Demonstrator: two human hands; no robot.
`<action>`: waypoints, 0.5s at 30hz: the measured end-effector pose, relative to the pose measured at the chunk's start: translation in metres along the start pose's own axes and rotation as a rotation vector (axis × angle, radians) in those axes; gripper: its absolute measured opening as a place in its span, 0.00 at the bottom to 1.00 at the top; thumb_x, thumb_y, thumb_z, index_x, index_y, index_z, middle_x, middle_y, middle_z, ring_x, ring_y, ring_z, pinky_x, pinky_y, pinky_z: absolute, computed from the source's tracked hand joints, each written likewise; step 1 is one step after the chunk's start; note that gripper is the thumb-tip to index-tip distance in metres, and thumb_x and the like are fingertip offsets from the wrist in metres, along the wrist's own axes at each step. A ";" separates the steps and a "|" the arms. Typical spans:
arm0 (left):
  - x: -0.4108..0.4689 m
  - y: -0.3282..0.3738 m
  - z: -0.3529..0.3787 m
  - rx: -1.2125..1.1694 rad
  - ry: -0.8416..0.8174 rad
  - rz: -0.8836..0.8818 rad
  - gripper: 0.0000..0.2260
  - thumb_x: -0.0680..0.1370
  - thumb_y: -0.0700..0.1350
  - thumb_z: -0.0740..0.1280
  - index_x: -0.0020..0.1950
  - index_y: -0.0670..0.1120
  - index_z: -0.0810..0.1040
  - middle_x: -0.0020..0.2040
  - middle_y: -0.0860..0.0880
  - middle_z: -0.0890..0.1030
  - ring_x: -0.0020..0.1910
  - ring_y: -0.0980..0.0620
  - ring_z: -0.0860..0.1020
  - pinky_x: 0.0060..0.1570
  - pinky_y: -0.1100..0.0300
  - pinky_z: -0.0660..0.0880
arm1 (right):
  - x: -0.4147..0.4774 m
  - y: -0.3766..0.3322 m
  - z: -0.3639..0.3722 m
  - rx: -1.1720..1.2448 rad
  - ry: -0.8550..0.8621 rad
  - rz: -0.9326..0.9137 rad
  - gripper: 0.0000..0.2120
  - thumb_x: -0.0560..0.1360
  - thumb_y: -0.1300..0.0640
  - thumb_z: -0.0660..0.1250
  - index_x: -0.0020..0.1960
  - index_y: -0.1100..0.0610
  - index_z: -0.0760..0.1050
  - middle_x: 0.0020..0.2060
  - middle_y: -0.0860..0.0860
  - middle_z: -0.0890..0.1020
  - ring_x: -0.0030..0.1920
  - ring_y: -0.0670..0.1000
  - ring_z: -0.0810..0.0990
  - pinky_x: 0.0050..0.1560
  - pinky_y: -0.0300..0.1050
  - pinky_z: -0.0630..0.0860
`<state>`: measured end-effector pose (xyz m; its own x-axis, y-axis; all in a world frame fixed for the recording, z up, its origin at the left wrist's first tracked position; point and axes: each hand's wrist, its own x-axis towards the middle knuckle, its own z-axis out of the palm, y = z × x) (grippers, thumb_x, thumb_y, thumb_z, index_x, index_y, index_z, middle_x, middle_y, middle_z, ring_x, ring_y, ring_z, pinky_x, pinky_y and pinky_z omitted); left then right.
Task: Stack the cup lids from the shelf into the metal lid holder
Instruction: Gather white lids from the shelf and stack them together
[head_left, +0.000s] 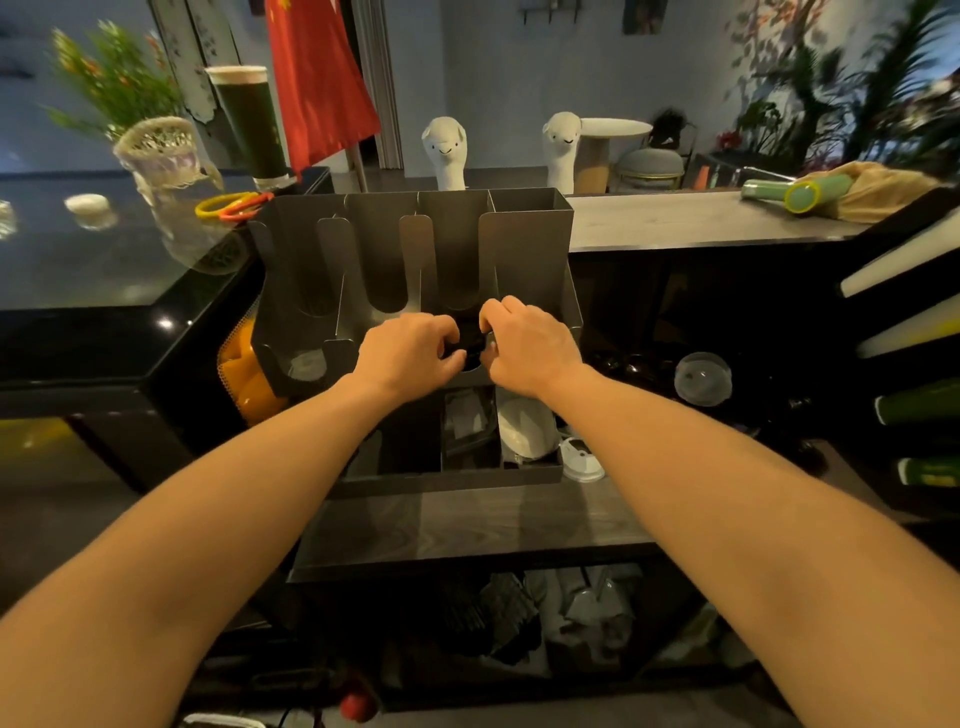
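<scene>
Grey metal forms the holder (415, 249), a rack of tall round-bottomed slots that stands on a wood-grain shelf (467, 525), with a glossy black counter (104, 270) at its left. Both arms reach in from below, and the two hands meet at the holder's lower front slot, right of centre. The left hand (410, 353) and the right hand (530, 348) are nearly touching, knuckles up. Their fingers (447, 332) are curled and pinch a small black lid (472, 340) between them at the slot's mouth; most of it is hidden, so its shape is hard to tell. The tall slots above the hands look bare, and a clear lid (306, 364) lies in the lower left slot. Just below the right wrist, white lids (524, 426) lean in a front compartment, and one more white lid (582, 460) lies flat on the shelf beside it. A clear dome lid (702, 378) sits further right in the dark recess, well apart from the hands. Behind the holder stand two white plush toys (444, 150) and a red flag (317, 78).
</scene>
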<state>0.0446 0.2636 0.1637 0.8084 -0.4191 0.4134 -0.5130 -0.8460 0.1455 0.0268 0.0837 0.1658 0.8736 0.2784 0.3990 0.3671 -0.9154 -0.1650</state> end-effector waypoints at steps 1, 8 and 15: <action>-0.005 0.003 0.003 -0.017 -0.032 -0.018 0.11 0.79 0.53 0.69 0.56 0.48 0.81 0.43 0.52 0.81 0.40 0.54 0.79 0.40 0.57 0.80 | -0.008 0.000 0.002 0.021 -0.017 0.025 0.12 0.74 0.57 0.67 0.57 0.54 0.71 0.49 0.51 0.75 0.44 0.52 0.74 0.38 0.46 0.69; -0.031 0.044 0.036 0.019 -0.319 -0.006 0.09 0.79 0.55 0.68 0.53 0.50 0.79 0.45 0.52 0.81 0.41 0.54 0.79 0.41 0.59 0.78 | -0.075 0.022 0.021 0.012 -0.276 0.255 0.17 0.76 0.53 0.65 0.64 0.52 0.69 0.57 0.53 0.76 0.54 0.59 0.76 0.45 0.50 0.70; -0.039 0.092 0.092 0.108 -0.507 0.143 0.14 0.78 0.57 0.65 0.60 0.52 0.78 0.53 0.50 0.81 0.50 0.47 0.80 0.46 0.53 0.78 | -0.145 0.079 0.045 -0.048 -0.428 0.472 0.17 0.78 0.50 0.64 0.65 0.53 0.71 0.60 0.54 0.77 0.57 0.59 0.77 0.47 0.50 0.72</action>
<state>-0.0074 0.1720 0.0782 0.7843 -0.6168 -0.0673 -0.6173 -0.7866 0.0155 -0.0570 -0.0157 0.0544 0.9917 -0.0754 -0.1039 -0.0942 -0.9772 -0.1901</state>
